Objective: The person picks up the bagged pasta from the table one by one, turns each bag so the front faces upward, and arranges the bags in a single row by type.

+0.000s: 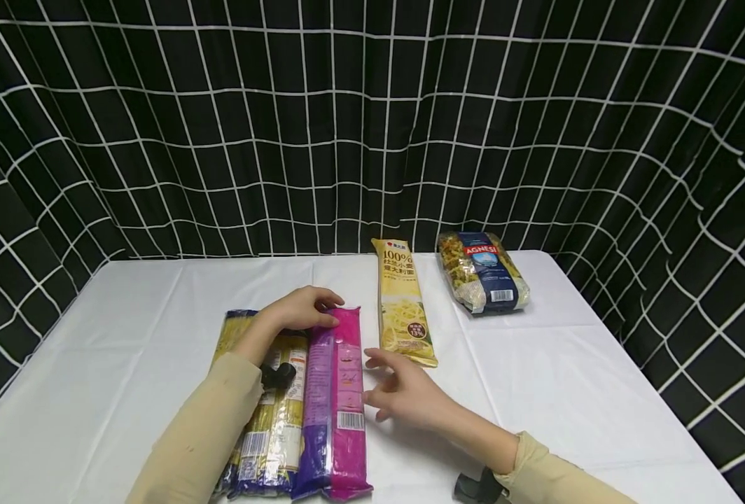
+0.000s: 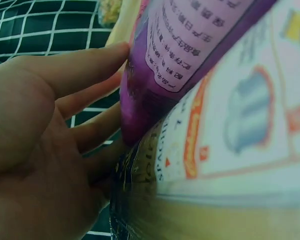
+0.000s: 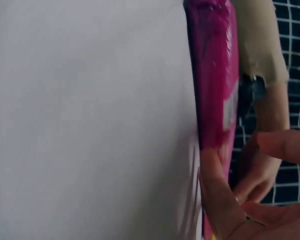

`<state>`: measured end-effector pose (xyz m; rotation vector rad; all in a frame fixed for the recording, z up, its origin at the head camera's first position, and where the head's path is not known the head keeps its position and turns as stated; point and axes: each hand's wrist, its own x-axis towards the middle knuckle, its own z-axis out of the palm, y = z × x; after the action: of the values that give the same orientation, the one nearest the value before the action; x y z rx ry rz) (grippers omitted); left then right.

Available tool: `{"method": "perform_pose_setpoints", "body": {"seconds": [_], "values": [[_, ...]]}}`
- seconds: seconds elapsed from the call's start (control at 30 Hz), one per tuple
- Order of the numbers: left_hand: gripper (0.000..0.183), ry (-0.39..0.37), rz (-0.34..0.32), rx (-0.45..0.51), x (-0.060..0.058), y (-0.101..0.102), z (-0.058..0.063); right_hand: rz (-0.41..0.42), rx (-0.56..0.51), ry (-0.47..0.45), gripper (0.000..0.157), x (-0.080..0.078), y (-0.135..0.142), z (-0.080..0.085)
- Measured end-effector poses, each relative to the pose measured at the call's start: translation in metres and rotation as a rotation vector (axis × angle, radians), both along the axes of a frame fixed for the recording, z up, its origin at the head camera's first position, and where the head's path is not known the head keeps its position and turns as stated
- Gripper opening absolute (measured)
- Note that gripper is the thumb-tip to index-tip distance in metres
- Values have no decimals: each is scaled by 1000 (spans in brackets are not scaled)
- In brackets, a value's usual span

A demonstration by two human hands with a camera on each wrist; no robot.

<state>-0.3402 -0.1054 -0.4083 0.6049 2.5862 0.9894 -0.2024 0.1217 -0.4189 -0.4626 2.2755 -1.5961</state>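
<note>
A pink and purple pasta package (image 1: 333, 406) lies lengthwise on the table, its back label and barcode facing up. My left hand (image 1: 300, 308) is at its far end, with the thumb over the end and the fingers by the far edge. In the left wrist view the fingers (image 2: 92, 70) look fairly straight, their tips partly hidden by the package. My right hand (image 1: 407, 392) is along the right side, fingers spread, with the thumb (image 3: 215, 175) at the pink edge. Close on the left lie spaghetti packages (image 1: 272, 420), partly covered by my left forearm.
A yellow noodle package (image 1: 404, 301) lies beyond my right hand. Farther right, near the back edge, is a bag of AGNESI pasta (image 1: 482, 273). White cloth covers the table (image 1: 568, 378), and a black curtain with a white grid (image 1: 372, 126) hangs around the back and sides.
</note>
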Motion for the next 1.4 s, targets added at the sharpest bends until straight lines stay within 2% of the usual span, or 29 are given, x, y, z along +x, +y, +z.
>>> {"method": "perform_pose_setpoints", "body": {"seconds": [0.13,0.4,0.57,0.73,0.87,1.1,1.27,1.4], "values": [[44,-18,-19,6,2,-1,-1,45,15,-29,79,3,-8,-1],[46,11,-6,14,5,-3,-4,66,141,80,85,1,-17,-2],[43,43,26,76,5,-5,-7,62,156,93,89,0,-20,-3],[39,72,46,138,3,-7,-9,47,93,66,91,-3,-21,-5],[36,88,65,187,4,-10,-6,11,25,5,95,-6,-21,-6],[35,122,95,263,10,-10,7,-38,-73,-76,96,-4,-22,-3],[34,152,102,292,18,-13,19,-33,-167,-41,93,-5,-23,-6],[35,145,104,309,20,-14,23,-52,-194,1,94,-5,-24,-5]]}}
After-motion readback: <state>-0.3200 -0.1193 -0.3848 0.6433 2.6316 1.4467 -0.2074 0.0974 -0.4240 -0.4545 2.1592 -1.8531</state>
